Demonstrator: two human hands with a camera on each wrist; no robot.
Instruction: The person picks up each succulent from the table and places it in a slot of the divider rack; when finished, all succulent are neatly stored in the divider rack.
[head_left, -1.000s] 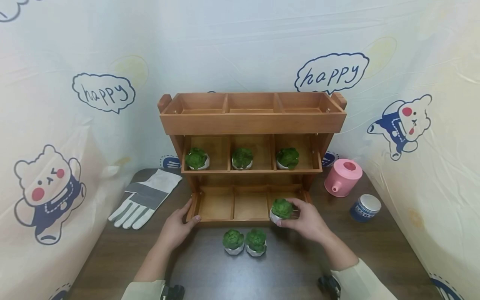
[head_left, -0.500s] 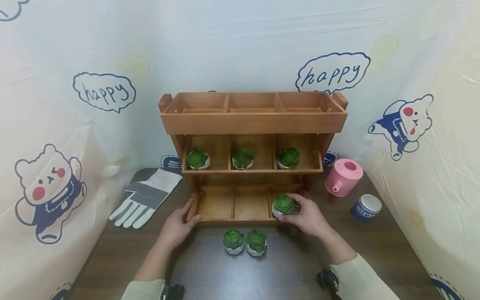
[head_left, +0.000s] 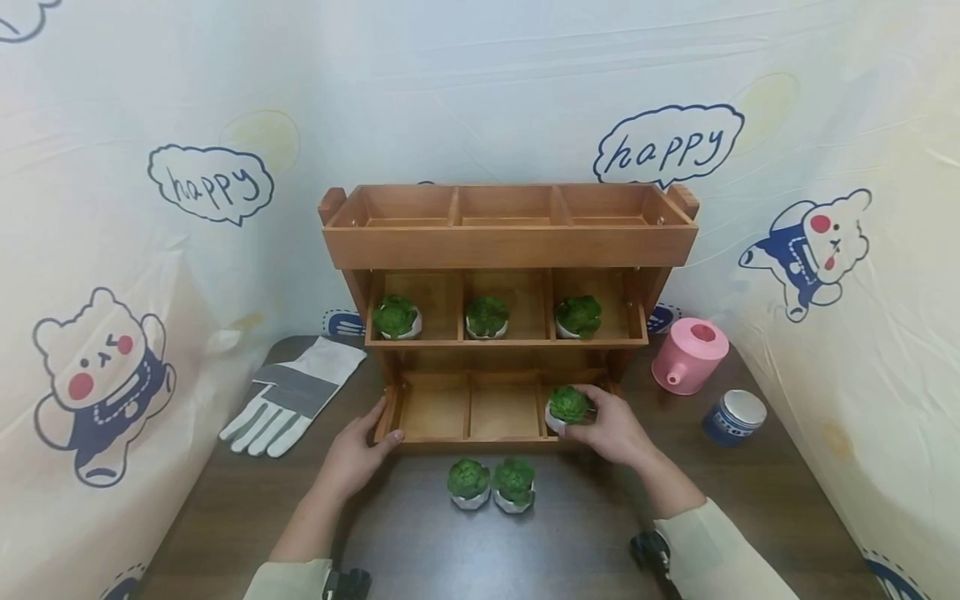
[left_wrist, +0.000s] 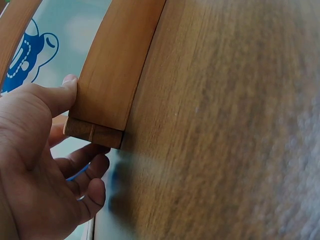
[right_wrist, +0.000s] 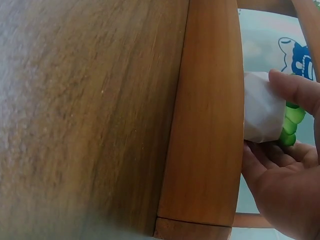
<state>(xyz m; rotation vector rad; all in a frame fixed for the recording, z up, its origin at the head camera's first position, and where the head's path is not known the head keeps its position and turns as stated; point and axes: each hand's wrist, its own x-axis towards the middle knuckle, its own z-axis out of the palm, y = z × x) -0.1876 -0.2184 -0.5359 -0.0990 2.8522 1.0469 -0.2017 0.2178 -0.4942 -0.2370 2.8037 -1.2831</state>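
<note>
My right hand [head_left: 614, 427] pinches a small potted plant [head_left: 567, 405] between thumb and fingers. The plant is a green succulent in a white faceted pot [right_wrist: 263, 106], upright at the right compartment of the bottom tier. In the right wrist view the pot's base is partly hidden behind the front board. My left hand [head_left: 358, 451] grips the front left corner of the wooden shelf [head_left: 507, 248], thumb at the board's upper edge [left_wrist: 75, 102]. Two more potted succulents, one on the left [head_left: 468, 482] and one on the right [head_left: 513, 483], stand side by side before the shelf.
Each middle-tier compartment holds a potted succulent, such as the centre one [head_left: 487, 316]. A grey-and-white glove [head_left: 300, 396] lies left of the shelf. A pink watering can [head_left: 688, 357] and a blue jar with a white lid [head_left: 733, 417] stand on the right of the dark wooden table [head_left: 450, 554].
My right hand has carried the potted succulent slightly right and back, from over the front board into the bottom right compartment. My left hand keeps its place on the shelf corner.
</note>
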